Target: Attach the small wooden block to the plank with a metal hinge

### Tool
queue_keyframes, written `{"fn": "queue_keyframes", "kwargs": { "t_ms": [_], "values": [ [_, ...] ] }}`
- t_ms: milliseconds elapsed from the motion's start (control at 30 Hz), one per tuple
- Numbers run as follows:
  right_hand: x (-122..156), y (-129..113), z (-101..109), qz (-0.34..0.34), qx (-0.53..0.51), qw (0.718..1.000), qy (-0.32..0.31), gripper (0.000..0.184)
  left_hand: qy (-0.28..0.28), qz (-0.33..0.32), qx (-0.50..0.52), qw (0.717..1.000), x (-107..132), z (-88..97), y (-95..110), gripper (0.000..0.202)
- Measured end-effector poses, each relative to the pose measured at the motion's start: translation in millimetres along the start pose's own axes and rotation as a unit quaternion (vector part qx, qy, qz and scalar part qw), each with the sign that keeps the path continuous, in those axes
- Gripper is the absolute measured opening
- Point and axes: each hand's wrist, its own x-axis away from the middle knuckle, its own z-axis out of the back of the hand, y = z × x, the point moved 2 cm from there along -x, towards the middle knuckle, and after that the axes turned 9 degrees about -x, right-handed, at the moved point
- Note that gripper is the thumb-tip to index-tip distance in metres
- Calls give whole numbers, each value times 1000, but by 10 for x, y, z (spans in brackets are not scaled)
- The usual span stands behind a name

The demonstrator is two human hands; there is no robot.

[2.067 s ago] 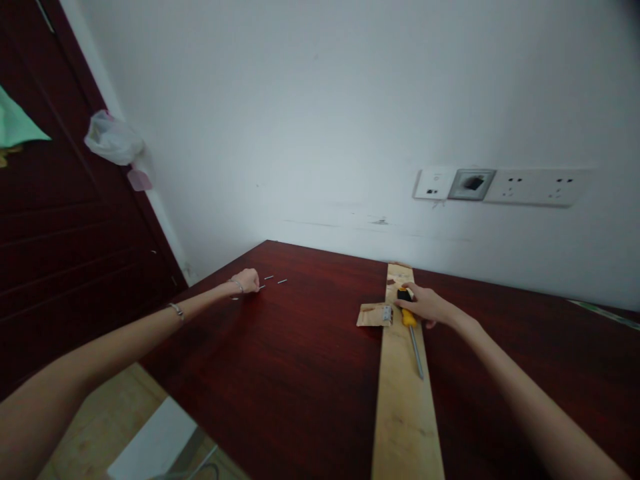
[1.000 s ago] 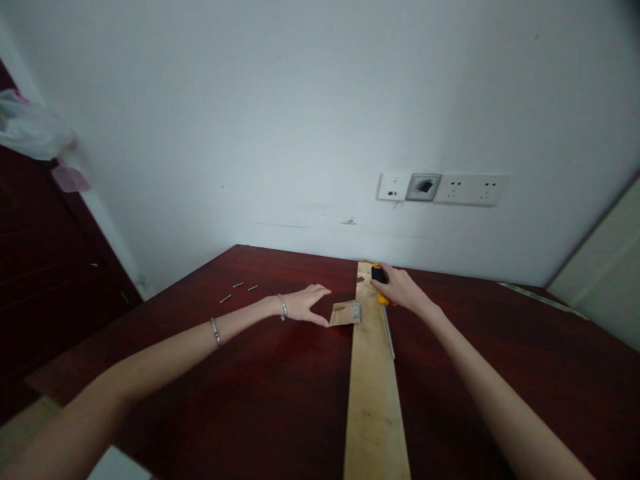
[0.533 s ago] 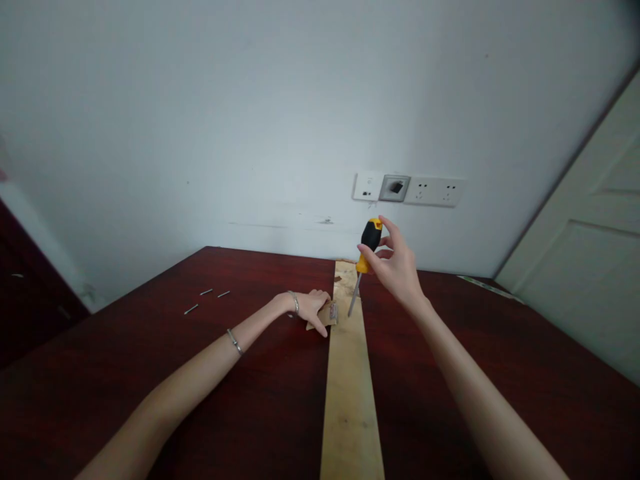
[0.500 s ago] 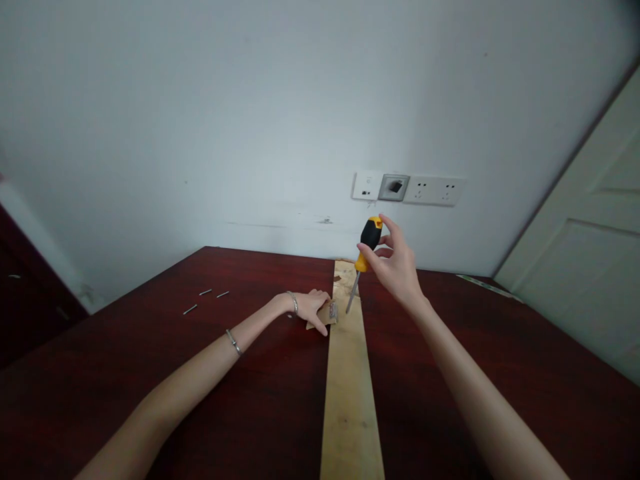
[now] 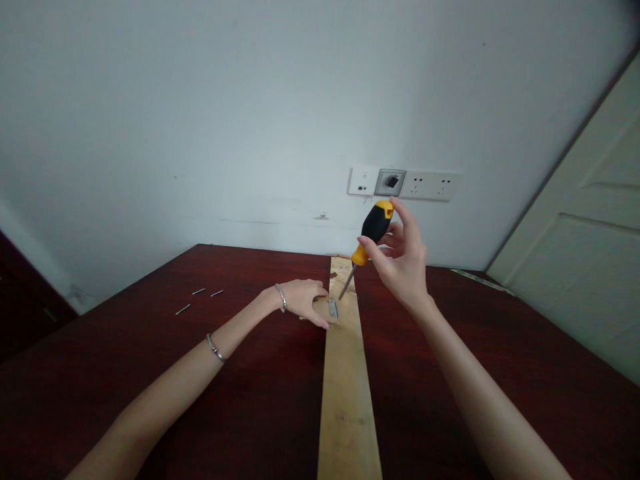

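Note:
My right hand (image 5: 403, 260) grips a black and yellow screwdriver (image 5: 375, 223) by its handle, thumb and fingers on opposite sides. Its shaft slants down to the left, the tip close to a small metal hinge (image 5: 333, 307). This hinge lies at the left edge of a long pale wooden plank (image 5: 347, 387), next to a small thin wooden piece (image 5: 323, 309). Curved around that piece is my left hand (image 5: 301, 298), thumb at the near edge and fingers at the far edge; its palm side is hidden. Whether the tip touches anything, I cannot tell.
Several long screws or nails (image 5: 199, 291) lie on the dark red table (image 5: 240, 400) to the left. Behind it, the white wall carries sockets (image 5: 430, 185). A flat strip (image 5: 483, 281) lies at the back right, near a pale door (image 5: 590, 267).
The screwdriver has tilted more, its handle rising to the right and its tip moving left towards the hinge. My left thumb and fingers have come around the small wooden piece.

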Motion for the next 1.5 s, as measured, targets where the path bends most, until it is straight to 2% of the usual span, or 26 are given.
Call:
{"fn": "queue_keyframes", "kwargs": {
  "t_ms": [133,367,1500],
  "values": [
    [16,-48,-17,1,-5,1000,-25,67,17,16,-34,999,43,53,64,68],
    [51,-10,-48,-5,-15,999,-33,68,35,17,-44,998,28,65,76,75],
    [79,8,-94,1,-34,998,-50,66,35,6,-18,999,29,106,111,72]
  ]
}}
